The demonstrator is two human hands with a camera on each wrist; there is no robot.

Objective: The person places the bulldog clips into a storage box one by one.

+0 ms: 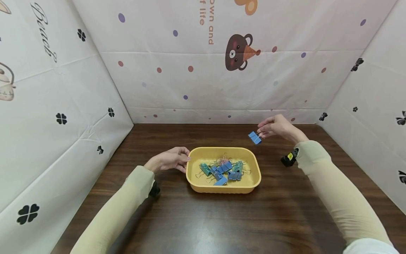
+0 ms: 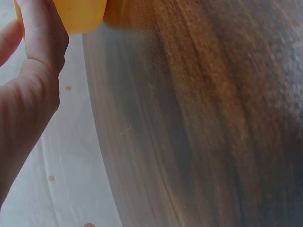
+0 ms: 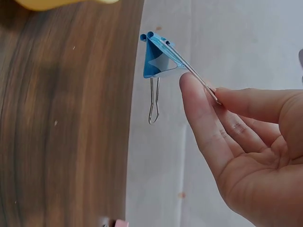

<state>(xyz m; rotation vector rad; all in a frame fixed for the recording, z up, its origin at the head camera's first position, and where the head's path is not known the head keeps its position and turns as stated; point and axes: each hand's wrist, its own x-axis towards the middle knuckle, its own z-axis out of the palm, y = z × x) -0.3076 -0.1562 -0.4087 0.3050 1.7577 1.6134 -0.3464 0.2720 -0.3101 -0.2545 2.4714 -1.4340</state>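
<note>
A yellow plastic basket (image 1: 193, 181) stands on the table, with several binder clips inside in blue, green and pink. At its left end my left hand (image 1: 172, 158) grips the rim; in the left wrist view, the basket's wall (image 2: 80, 16) shows beside the fingers. Past the basket's right end, my right hand (image 1: 277, 127) is raised above the table. Between thumb and fingertips it pinches one wire handle of a blue binder clip (image 3: 158, 56). The clip's other wire handle hangs down free, and its body points away from the fingers.
The dark wooden table (image 1: 203, 218) meets white patterned sheeting (image 1: 203, 88) at the back and both sides. A small pink thing (image 3: 121, 223) is cut off at the bottom of the right wrist view; its kind is unclear.
</note>
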